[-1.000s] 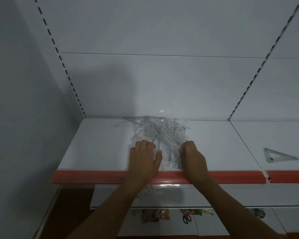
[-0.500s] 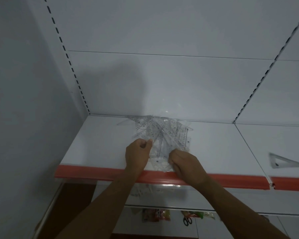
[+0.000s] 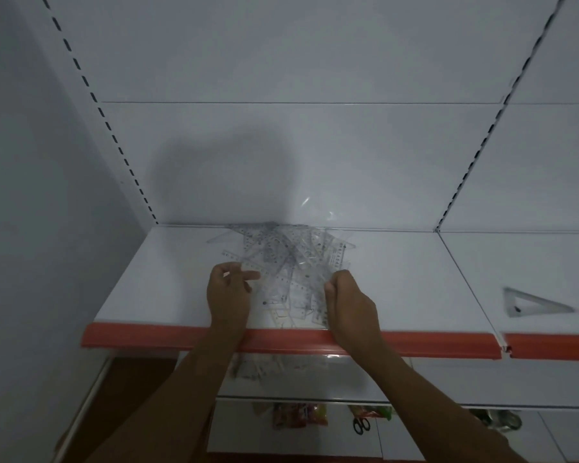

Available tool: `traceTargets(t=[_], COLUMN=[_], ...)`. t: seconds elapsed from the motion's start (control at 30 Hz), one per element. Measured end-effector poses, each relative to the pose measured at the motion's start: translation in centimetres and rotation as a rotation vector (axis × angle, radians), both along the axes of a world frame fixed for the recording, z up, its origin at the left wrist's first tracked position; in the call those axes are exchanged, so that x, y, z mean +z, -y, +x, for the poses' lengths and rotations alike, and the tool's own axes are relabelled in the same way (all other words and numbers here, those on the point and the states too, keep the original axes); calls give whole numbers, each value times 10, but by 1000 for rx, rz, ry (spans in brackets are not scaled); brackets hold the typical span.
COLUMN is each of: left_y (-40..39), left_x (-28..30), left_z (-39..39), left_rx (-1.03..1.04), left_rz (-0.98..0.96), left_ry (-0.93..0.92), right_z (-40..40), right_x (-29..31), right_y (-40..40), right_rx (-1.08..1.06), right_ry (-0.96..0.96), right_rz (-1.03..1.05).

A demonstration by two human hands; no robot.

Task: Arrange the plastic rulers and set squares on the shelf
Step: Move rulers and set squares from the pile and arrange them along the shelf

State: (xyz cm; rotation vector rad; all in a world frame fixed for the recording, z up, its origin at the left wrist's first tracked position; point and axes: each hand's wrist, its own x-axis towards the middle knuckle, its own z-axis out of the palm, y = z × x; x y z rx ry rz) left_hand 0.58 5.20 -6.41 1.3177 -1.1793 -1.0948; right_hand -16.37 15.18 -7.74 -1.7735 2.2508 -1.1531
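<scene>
Whereas a second ago both hands pressed on the tangled heap of clear plastic rulers and set squares (image 3: pixel 291 262) on the white red-edged shelf (image 3: pixel 154 285), the left hand (image 3: pixel 229 295) now pinches one ruler, and the right hand (image 3: pixel 350 304) grips the heap's right edge.

Rulers (image 3: pixel 283 262) clear glossy plastic; shelf (image 3: pixel 168 279) smooth white, red trim (image 3: pixel 432 344) glossy.
</scene>
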Motion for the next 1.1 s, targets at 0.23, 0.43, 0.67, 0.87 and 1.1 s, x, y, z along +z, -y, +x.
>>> traceTargets(t=[0.23, 0.43, 0.67, 0.87, 1.1], left_y=[4, 9, -65, -183, -320], left_x=[22, 48, 59, 48, 58], left_z=[-18, -70, -172, -249, -306], left_rx=[13, -158, -580, -971, -1252], left_rz=[9, 29, 40, 131, 95], left_ry=[-94, -220, -198, -99, -40], right_z=[-2, -13, -78, -111, -137], right_x=[6, 35, 68, 70, 77], right_y=[2, -10, -105, -251, -391], right_rx=[-84, -248, -485, -834, -1064], right_ry=[182, 303, 46, -15, -62], right_rz=[41, -57, -19, 87, 86])
